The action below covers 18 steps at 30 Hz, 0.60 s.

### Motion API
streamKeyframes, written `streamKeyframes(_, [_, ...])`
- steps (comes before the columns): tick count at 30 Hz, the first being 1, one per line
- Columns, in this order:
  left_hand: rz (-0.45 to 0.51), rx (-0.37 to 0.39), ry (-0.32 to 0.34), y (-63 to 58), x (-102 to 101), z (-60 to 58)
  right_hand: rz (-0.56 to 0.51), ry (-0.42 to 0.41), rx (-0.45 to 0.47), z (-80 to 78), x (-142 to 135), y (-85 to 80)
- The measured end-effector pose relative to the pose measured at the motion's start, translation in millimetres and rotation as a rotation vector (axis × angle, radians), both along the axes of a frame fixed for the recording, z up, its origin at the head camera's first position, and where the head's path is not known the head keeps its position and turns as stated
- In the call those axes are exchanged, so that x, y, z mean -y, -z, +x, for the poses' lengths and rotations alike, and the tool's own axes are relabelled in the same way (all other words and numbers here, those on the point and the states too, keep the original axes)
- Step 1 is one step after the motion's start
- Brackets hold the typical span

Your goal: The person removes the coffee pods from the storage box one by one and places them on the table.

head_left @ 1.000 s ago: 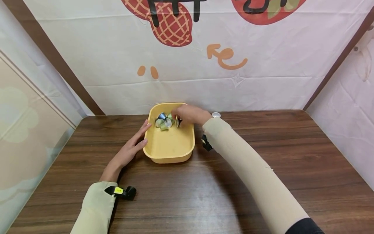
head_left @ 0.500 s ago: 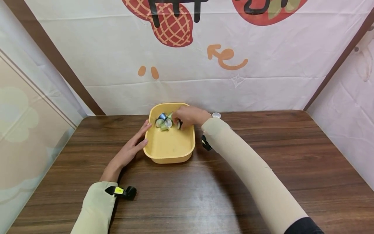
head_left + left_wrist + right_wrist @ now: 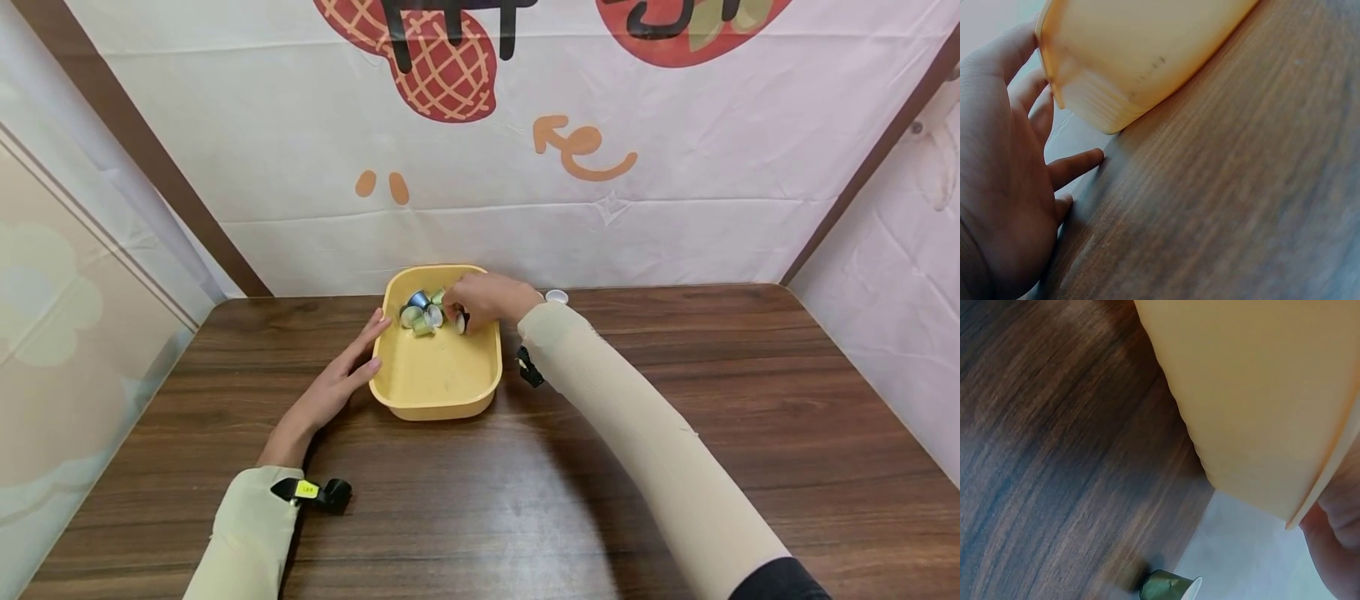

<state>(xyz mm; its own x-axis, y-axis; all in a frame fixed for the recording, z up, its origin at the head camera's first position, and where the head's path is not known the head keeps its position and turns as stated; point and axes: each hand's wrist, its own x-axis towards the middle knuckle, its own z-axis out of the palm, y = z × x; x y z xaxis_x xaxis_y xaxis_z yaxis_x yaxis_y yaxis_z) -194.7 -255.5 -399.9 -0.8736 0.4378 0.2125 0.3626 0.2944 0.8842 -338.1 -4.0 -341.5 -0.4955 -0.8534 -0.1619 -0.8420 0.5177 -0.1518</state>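
Observation:
A yellow plastic tub [image 3: 435, 375] stands toward the back of the table, with several coffee capsules [image 3: 422, 313] in green, blue and silver grouped at its far left. My left hand [image 3: 333, 387] rests its spread fingers along the tub's left wall. In the left wrist view the upper fingers meet the rim. Reaching over the right rim, my right hand [image 3: 483, 297] is inside the tub, fingers bent downward. It holds a dark coffee capsule [image 3: 461, 322] with a pale lid low under the fingers; the fingertips are partly hidden. The right wrist view shows mostly the tub's outer wall.
Another green capsule [image 3: 1169, 586] lies on the table to the right of the tub, near the back edge; only its white lid shows in the head view. A white printed cloth [image 3: 465, 217] hangs directly behind the wooden table [image 3: 450, 500].
The right hand has shifted slightly within the tub, and the dark capsule under its fingers now sits a little lower and to the right. The left hand and tub stay put.

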Motion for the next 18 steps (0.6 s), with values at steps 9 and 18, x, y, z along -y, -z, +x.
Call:
streamKeyframes(9, [-0.02, -0.003, -0.016, 9.0, 3, -5.8, -0.136, -0.006, 0.079, -5.2, -9, -8.9])
streamKeyframes(18, [-0.007, -0.011, -0.014, 12.0, 4, -6.0, -0.324, 0.007, 0.09, -4.2, -27, -24.4])
